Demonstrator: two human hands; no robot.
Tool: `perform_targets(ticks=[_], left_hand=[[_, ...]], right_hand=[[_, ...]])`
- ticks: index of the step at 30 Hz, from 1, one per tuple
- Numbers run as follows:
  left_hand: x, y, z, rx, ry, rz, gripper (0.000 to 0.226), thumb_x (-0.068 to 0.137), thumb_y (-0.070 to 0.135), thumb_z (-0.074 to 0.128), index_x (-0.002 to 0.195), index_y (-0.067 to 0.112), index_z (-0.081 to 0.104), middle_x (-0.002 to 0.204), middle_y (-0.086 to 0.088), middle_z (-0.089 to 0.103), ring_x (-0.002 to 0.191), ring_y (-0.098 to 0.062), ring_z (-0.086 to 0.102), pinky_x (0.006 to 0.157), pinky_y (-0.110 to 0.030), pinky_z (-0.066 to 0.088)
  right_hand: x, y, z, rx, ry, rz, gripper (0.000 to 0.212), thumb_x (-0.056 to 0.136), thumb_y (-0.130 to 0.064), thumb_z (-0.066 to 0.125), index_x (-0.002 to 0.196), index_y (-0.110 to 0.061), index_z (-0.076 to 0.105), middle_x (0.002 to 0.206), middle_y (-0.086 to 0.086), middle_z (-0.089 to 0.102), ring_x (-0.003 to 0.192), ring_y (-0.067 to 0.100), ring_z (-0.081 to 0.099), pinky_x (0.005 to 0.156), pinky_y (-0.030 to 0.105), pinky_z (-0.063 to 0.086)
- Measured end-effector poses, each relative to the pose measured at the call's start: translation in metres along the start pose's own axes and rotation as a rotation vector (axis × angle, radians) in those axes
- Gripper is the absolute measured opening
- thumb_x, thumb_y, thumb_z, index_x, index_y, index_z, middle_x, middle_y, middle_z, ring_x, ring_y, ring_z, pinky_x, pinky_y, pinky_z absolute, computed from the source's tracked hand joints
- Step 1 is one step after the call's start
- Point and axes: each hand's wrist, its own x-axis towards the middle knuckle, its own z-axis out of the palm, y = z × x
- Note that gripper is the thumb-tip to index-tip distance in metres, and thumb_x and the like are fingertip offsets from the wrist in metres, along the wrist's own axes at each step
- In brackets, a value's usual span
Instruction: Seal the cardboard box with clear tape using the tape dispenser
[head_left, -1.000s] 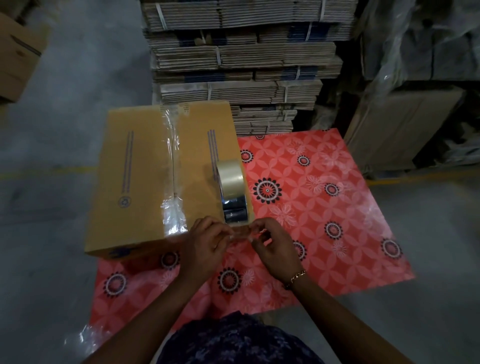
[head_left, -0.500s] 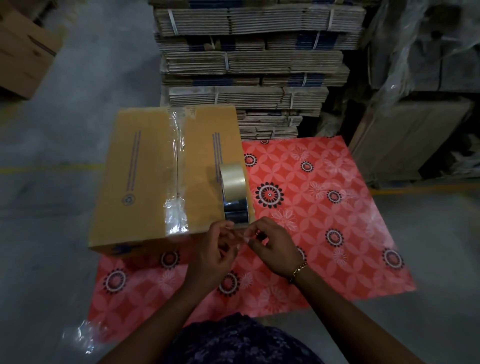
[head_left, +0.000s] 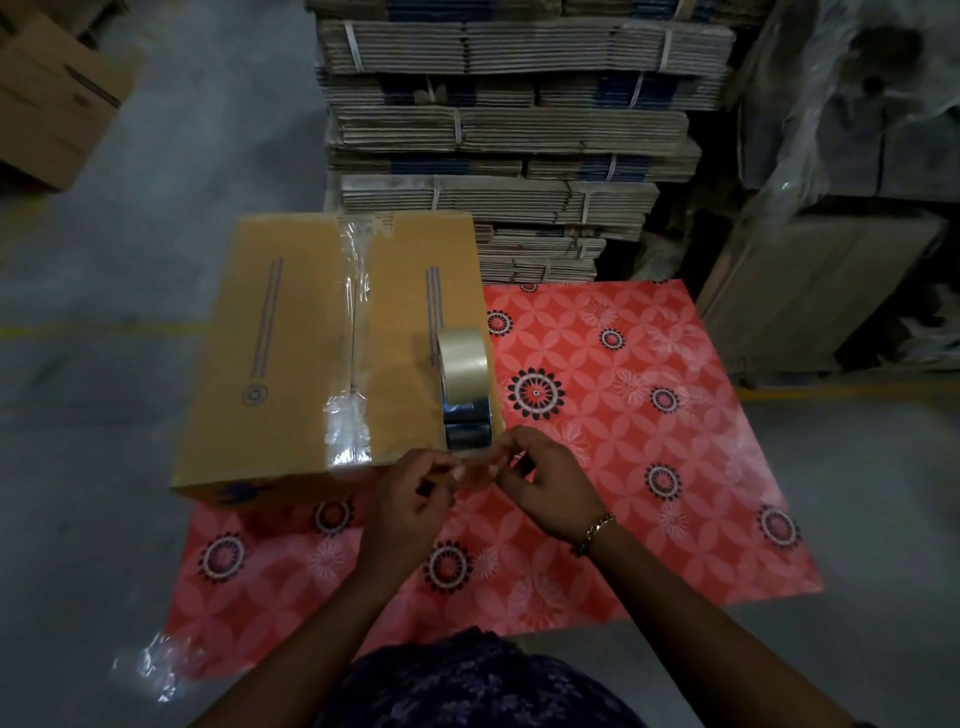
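A brown cardboard box (head_left: 291, 358) lies on a red patterned mat (head_left: 623, 415), with clear tape running along its centre seam (head_left: 353, 364). A tape dispenser with a roll of clear tape (head_left: 465, 384) stands on the box's right near corner. My left hand (head_left: 415, 499) and my right hand (head_left: 545, 483) meet just in front of the dispenser. The fingertips of both pinch the loose end of the tape between them. A gold bracelet circles my right wrist.
Tall stacks of bundled flat cardboard (head_left: 509, 130) stand right behind the box. Plastic-wrapped goods (head_left: 857, 130) fill the right side. Another cardboard box (head_left: 52, 104) sits on the concrete floor at the far left. Crumpled clear film (head_left: 156, 670) lies at the mat's near left corner.
Both hands have drawn slightly back from the dispenser toward me, still pinching the tape end. The camera has tilted a little, shifting the scene downward.
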Motion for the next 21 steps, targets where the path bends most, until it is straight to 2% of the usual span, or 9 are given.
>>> perform_targets(ticks=[3,5,9,12,16,18,21], left_hand=[[0.0,-0.004,0.001,-0.057,0.003,-0.069,0.004,0.094,0.024,0.066,0.092,0.024,0.069,0.082,0.01,0.069,0.071,-0.007,0.065,0.063,-0.03,0.052],[0.002,-0.002,0.001,-0.107,-0.003,-0.122,0.006,0.095,0.024,0.067,0.09,0.026,0.069,0.077,0.009,0.069,0.068,-0.009,0.065,0.062,-0.035,0.054],[0.008,0.003,-0.002,-0.173,-0.038,-0.226,0.018,0.095,0.017,0.07,0.085,0.031,0.069,0.07,0.01,0.068,0.061,-0.007,0.061,0.061,-0.034,0.05],[0.013,0.004,-0.003,-0.161,-0.052,-0.282,0.005,0.088,0.032,0.071,0.083,0.034,0.07,0.072,0.007,0.071,0.064,-0.012,0.063,0.063,-0.041,0.053],[0.014,0.006,-0.003,-0.18,-0.04,-0.394,0.011,0.083,0.037,0.073,0.082,0.026,0.071,0.076,-0.006,0.074,0.07,-0.026,0.07,0.065,-0.053,0.06],[0.015,0.009,-0.001,-0.219,-0.019,-0.453,0.011,0.087,0.027,0.076,0.082,0.018,0.071,0.08,-0.015,0.074,0.073,-0.036,0.071,0.063,-0.049,0.06],[0.017,0.017,0.005,-0.317,0.053,-0.571,0.013,0.092,0.009,0.07,0.08,0.009,0.067,0.074,-0.013,0.068,0.061,-0.023,0.066,0.047,-0.026,0.054]], right_hand=[[-0.002,0.002,0.0,0.154,0.016,0.091,0.038,0.084,-0.016,0.067,0.12,-0.023,0.055,0.09,0.0,0.067,0.065,0.013,0.061,0.065,0.033,0.052],[-0.004,0.007,0.002,0.213,0.026,0.133,0.04,0.081,-0.018,0.066,0.119,-0.024,0.054,0.088,0.001,0.069,0.064,0.014,0.059,0.063,0.036,0.05],[-0.006,0.009,0.005,0.288,-0.007,0.188,0.029,0.087,-0.014,0.067,0.112,-0.024,0.058,0.095,0.008,0.068,0.068,0.023,0.06,0.057,0.025,0.047],[-0.004,0.005,0.006,0.33,-0.004,0.207,0.013,0.092,-0.013,0.067,0.097,-0.024,0.062,0.093,0.014,0.066,0.067,0.02,0.061,0.051,0.023,0.048],[-0.003,0.002,0.008,0.371,0.027,0.251,0.014,0.092,-0.009,0.066,0.082,-0.019,0.064,0.076,0.001,0.065,0.062,0.011,0.062,0.048,0.021,0.047],[-0.002,0.001,0.008,0.387,0.035,0.282,0.013,0.091,-0.007,0.064,0.082,-0.016,0.066,0.075,0.003,0.066,0.063,0.014,0.063,0.047,0.021,0.047],[0.002,-0.001,0.009,0.381,0.059,0.309,0.014,0.089,-0.003,0.063,0.08,-0.012,0.067,0.073,0.006,0.066,0.064,0.018,0.062,0.048,0.019,0.046]])
